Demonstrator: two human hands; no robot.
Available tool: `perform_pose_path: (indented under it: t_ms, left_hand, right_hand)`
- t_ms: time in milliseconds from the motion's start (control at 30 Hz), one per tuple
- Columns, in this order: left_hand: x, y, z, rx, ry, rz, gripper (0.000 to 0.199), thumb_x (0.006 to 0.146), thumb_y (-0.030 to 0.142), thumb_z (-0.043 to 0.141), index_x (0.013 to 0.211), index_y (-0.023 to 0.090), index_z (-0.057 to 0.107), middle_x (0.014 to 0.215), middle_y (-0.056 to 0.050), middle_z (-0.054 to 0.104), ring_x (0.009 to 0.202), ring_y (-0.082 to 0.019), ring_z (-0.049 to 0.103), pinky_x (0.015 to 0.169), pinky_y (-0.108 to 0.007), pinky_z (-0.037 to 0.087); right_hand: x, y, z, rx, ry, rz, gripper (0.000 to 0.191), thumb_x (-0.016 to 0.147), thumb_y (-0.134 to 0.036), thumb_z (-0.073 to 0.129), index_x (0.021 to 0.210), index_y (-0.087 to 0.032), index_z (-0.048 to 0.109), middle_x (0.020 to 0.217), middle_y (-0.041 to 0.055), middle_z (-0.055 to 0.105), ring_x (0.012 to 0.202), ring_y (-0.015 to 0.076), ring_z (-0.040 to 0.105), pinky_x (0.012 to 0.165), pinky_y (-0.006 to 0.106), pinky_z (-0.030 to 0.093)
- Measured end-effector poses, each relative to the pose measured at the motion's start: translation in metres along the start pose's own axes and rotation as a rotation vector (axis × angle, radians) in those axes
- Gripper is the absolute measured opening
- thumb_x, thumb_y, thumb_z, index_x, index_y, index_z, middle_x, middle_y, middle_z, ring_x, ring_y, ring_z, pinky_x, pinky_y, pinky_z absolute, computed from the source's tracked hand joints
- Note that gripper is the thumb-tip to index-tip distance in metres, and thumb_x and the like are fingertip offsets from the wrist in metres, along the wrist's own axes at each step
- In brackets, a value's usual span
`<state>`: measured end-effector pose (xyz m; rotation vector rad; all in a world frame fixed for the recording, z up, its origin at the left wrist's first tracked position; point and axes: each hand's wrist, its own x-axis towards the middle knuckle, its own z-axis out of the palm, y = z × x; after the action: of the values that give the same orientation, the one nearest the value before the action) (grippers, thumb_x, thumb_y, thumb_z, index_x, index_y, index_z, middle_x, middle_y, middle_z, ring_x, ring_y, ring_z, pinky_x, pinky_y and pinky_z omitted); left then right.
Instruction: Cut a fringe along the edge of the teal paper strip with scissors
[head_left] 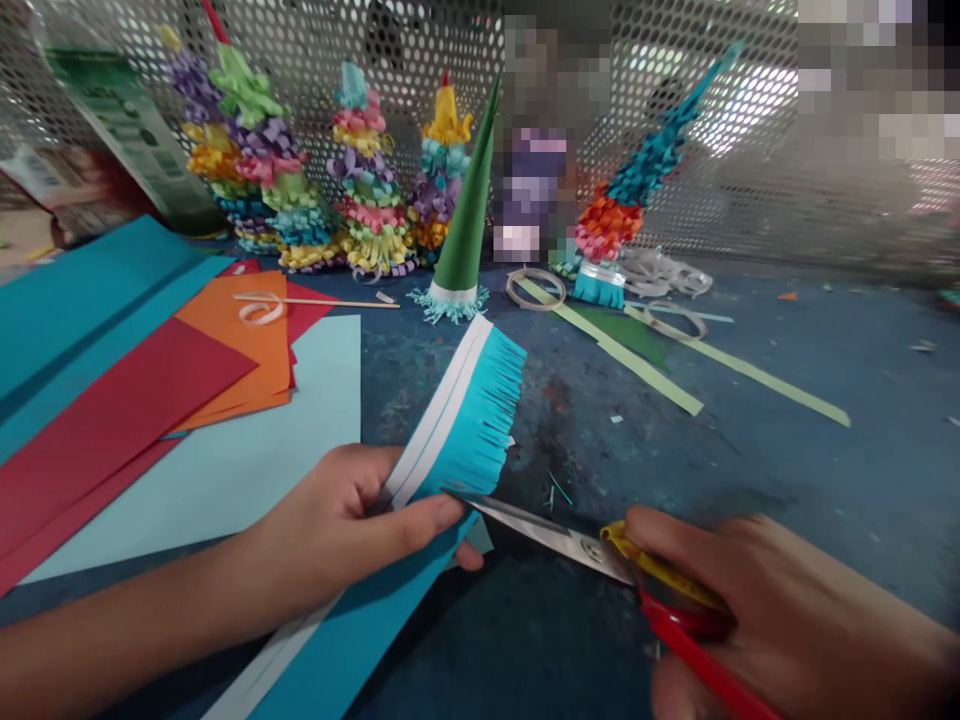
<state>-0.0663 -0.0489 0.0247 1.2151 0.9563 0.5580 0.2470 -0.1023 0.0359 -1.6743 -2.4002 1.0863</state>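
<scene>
My left hand [352, 530] pinches a long turquoise paper strip [469, 430] with a white stripe along it. The strip's upper part is cut into a fine fringe, and its lower end runs down past my wrist. My right hand [780, 610] is shut around the red and yellow handles of a pair of scissors [577, 540]. The steel blades point left, their tips at the strip's edge next to my left thumb. My right hand's fingers hide part of the handles.
Sheets of coloured paper [187, 390] lie to the left on a worn blue work surface [675, 480]. Layered paper cone trees [371, 190] stand along a perforated metal screen [720, 150] behind. Pale green strips [615, 345], paper rings and small scraps lie between.
</scene>
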Motion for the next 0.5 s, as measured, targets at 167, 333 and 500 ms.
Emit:
perform_pose_path:
  t_ms: [167,333,500]
  left_hand:
    - [0.001,0.000,0.000,0.027,-0.005,0.017,0.023,0.093,0.034,0.075,0.076,0.025,0.088,0.091,0.000,0.088,0.093,-0.022,0.080,0.089,-0.027,0.060]
    - [0.001,0.001,0.001,0.032,0.000,0.010,0.024,0.093,0.036,0.074,0.076,0.026,0.088,0.089,0.000,0.088,0.092,-0.023,0.080,0.088,-0.027,0.060]
    - [0.001,-0.001,0.001,0.017,-0.004,0.020,0.021,0.092,0.032,0.076,0.076,0.025,0.087,0.085,0.000,0.088,0.091,-0.022,0.080,0.088,-0.027,0.060]
  right_hand:
    - [0.012,-0.009,-0.002,0.123,-0.140,0.040,0.017,0.082,-0.015,0.061,0.078,-0.030,0.056,0.065,-0.0133,0.083,0.050,0.0183,0.073,0.050,0.025,0.041]
    - [0.015,-0.021,-0.010,0.130,-0.181,0.100,0.015,0.083,-0.017,0.061,0.077,-0.030,0.054,0.066,-0.0128,0.083,0.052,0.0188,0.073,0.051,0.025,0.040]
    - [0.015,-0.027,-0.012,0.095,-0.220,0.201,0.022,0.078,-0.013,0.070,0.076,-0.029,0.055,0.066,-0.0121,0.083,0.059,0.0207,0.078,0.054,0.024,0.043]
